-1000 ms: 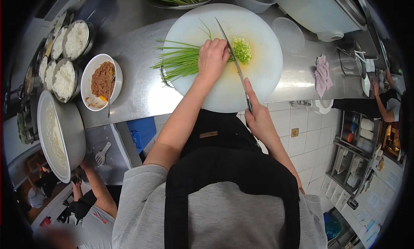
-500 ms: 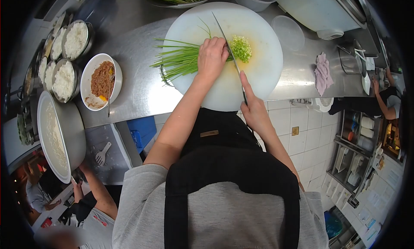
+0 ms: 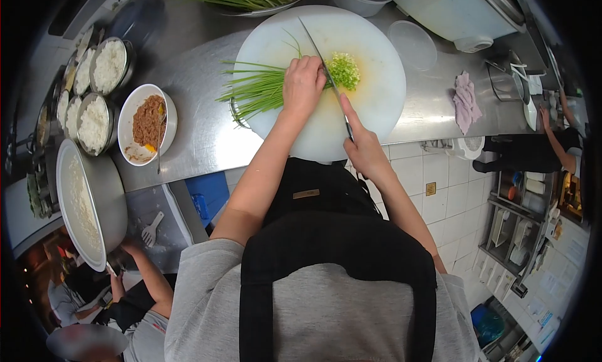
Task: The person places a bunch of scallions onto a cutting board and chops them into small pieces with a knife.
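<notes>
A brushed steel counter [image 3: 194, 86] runs across the view, carrying a white cutting board [image 3: 370, 117]. Read from the board's centre, a bowl of brown mince [image 3: 172, 127] sits just below nine o'clock, metal bowls of rice [image 3: 115, 120] at nine, a large pot [image 3: 114, 199] at eight, a clear lid [image 3: 412, 45] near two and a pink cloth [image 3: 465, 103] at three. Pale floor tiles [image 3: 448, 227] show between four and five, with shelving [image 3: 514, 218] at four. One co-worker [image 3: 153, 283] is between seven and eight, another [image 3: 564, 146] between three and four.

Compared with a second ago, the knife [image 3: 311, 44] lies farther toward the board's eleven o'clock, and the right hand [image 3: 365, 152] has slid forward with it. The left hand [image 3: 303, 86] keeps its place on the board.

The green stalks [image 3: 257, 89] are thin and straight, fanning out past the board's nine o'clock edge; the left hand's bent fingers press them down. Right of the blade, chopped pieces [image 3: 345, 72] form a loose, pale-green, grainy heap. The right hand is closed around the handle, forefinger extended along the long, narrow blade, which slants from eleven to five. The board is smooth and round, the cloth crumpled.
</notes>
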### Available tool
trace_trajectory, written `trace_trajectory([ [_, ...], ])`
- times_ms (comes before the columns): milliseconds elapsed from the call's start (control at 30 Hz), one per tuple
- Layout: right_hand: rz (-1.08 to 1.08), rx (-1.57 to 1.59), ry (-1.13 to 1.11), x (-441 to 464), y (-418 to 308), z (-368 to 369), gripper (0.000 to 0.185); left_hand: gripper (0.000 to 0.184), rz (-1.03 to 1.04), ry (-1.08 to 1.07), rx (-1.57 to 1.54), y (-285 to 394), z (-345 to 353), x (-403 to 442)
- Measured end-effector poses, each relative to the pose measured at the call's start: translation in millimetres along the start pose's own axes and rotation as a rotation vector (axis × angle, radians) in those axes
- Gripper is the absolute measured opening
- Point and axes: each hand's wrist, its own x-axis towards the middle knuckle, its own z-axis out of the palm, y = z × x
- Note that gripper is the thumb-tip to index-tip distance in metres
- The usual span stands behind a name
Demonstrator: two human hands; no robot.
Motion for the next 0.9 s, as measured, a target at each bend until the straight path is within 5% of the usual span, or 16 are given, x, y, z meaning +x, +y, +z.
trace_trajectory([
  [67, -0.019, 0.014, 0.015, 3, -2, -4, 0.087, 0.010, 0.023, 0.007, 0.033, 2, -1, -1],
  [133, 0.225, 0.362, -0.071, 4, -7, -11, 0.086, 0.008, 0.043, 0.024, 0.074, 5, -7, 1],
  [267, 0.094, 0.413, -0.006, -3, 2, -10, 0.087, 0.008, 0.092, 0.002, 0.163, 5, -16, 7],
  [467, 0.139, 0.214, -0.076, -20, -7, -19, 0.085, 0.008, 0.061, -0.033, 0.061, -6, -20, 2],
  [533, -0.120, 0.091, 0.059, -21, 5, -10, 0.085, 0.008, 0.048, 0.003, 0.015, -3, -17, -1],
  [900, -0.061, -0.017, -0.020, -44, -5, -6, 0.089, 0.007, 0.015, -0.008, 0.037, -3, -14, -3],
])
